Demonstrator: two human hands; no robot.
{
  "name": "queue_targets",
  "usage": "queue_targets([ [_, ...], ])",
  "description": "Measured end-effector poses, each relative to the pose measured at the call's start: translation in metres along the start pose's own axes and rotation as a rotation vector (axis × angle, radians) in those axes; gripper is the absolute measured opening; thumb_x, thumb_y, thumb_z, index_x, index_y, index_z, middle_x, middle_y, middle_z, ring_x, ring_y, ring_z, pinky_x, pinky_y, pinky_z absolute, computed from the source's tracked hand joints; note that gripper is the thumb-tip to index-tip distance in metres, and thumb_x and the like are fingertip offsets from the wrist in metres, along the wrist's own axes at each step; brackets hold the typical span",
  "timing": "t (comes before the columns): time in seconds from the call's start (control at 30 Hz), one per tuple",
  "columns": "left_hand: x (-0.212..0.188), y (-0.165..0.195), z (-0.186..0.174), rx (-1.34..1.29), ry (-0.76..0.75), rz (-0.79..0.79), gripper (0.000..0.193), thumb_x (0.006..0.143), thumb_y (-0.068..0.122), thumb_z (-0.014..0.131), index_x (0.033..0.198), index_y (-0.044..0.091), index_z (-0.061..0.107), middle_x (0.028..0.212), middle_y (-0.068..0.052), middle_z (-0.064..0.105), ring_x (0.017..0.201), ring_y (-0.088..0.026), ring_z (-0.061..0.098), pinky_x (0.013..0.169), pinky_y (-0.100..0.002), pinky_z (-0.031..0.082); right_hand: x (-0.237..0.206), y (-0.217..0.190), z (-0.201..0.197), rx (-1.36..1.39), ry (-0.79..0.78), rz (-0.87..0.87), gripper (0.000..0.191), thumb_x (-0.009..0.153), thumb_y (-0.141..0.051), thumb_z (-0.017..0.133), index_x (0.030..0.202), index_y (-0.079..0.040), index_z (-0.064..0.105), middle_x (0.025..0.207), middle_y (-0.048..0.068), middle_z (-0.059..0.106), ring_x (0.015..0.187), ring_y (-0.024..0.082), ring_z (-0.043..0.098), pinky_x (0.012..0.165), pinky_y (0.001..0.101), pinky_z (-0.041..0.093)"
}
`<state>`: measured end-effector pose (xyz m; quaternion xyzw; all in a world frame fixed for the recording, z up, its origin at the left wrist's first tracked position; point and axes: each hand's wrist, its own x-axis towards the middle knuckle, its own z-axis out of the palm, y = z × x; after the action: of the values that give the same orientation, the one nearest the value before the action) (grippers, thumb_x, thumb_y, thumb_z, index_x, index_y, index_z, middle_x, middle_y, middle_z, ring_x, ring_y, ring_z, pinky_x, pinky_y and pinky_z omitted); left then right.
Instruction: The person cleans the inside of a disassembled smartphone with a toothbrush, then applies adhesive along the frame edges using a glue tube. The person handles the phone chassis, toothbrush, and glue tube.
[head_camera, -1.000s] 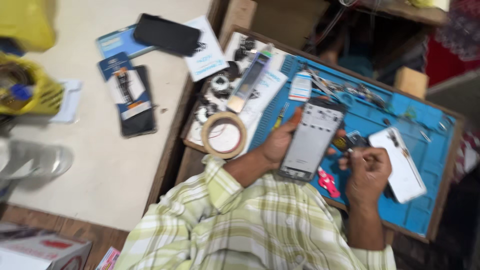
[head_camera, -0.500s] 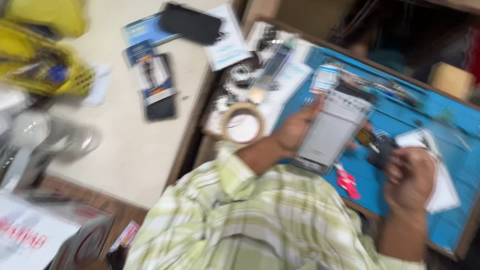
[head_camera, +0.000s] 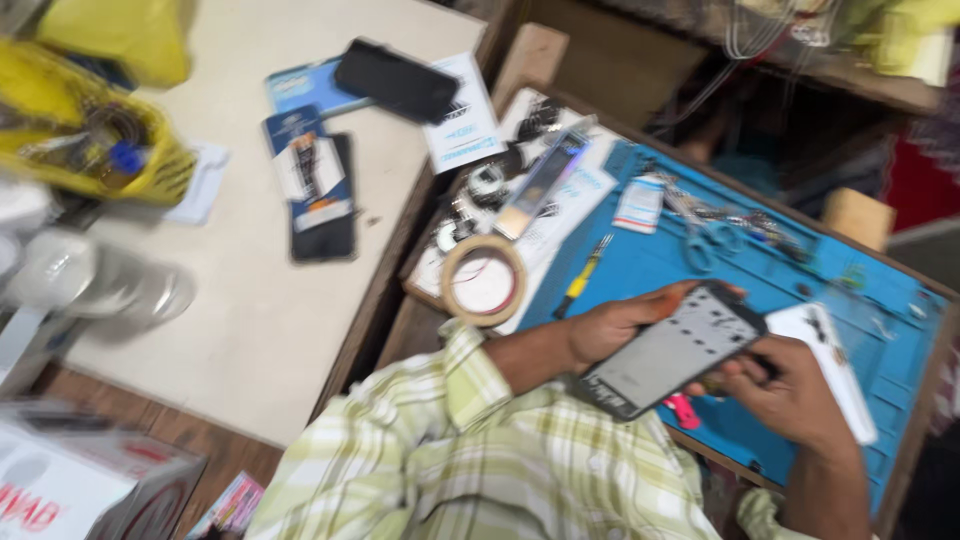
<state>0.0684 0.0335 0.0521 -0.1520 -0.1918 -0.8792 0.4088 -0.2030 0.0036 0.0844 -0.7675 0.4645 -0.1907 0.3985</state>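
Blue mat (head_camera: 700, 270) on cluttered desk | opened phone (head_camera: 668, 352) held at its edges by left hand (head_camera: 612, 325) and right hand (head_camera: 790, 392) | judged light, stiff, fragile | tape roll (head_camera: 484, 280) lies left.

A pale cream bench (head_camera: 250, 330) with a wooden edge fills the left side, beside a lower wooden bench (head_camera: 540, 60) covered by a blue mat (head_camera: 800, 300). Brown wooden floor (head_camera: 150, 425) shows below, and the light is soft and even.

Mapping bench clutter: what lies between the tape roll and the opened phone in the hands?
Head view: between the tape roll and the opened phone, a yellow-handled screwdriver lies on the blue mat, with the left hand at the phone's near edge.
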Motion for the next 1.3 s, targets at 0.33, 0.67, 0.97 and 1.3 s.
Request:
queue_targets([
  [0.33,0.001,0.012,0.025,0.098,0.095,0.020,0.060,0.115,0.047,0.047,0.163,0.015,0.031,0.152,-0.019,0.051,0.137,-0.035,0.057,0.104,-0.048,0.057,-0.023,-0.014,-0.020,-0.112,0.174,0.009,0.015,0.076,-0.014,0.077,0.082,-0.002,0.069,0.058,0.003,0.044,0.056,0.013,0.044,0.052,0.0317,0.042],
  [0.67,0.029,0.009,-0.001,0.160,0.291,0.254,0.070,0.113,0.060,0.032,0.160,0.008,0.041,0.155,-0.019,0.050,0.141,-0.031,0.053,0.110,-0.048,0.054,-0.056,0.021,0.024,1.332,0.299,-0.276,0.038,0.102,-0.033,0.064,0.117,0.000,0.054,0.094,0.017,0.068,0.066,0.009,0.046,0.054,0.0197,0.033],
  [0.97,0.027,-0.002,-0.008,0.206,0.277,0.296,0.054,0.115,0.053,0.035,0.160,0.023,0.034,0.154,-0.020,0.051,0.133,-0.032,0.057,0.111,-0.052,0.052,0.002,-0.040,0.065,1.176,0.677,-0.234,0.065,0.116,-0.055,0.038,0.133,0.006,0.055,0.082,0.020,0.067,0.052,0.012,0.039,0.051,0.0251,0.033],
  [1.3,0.023,-0.009,-0.011,0.096,0.227,0.298,0.055,0.120,0.047,0.034,0.165,0.017,0.029,0.150,-0.017,0.054,0.130,-0.029,0.058,0.117,-0.047,0.048,0.011,-0.058,0.094,0.537,0.775,-0.285,0.081,0.101,-0.061,0.049,0.141,0.009,0.053,0.123,0.021,0.071,0.057,0.004,0.042,0.051,0.0184,0.033],
])
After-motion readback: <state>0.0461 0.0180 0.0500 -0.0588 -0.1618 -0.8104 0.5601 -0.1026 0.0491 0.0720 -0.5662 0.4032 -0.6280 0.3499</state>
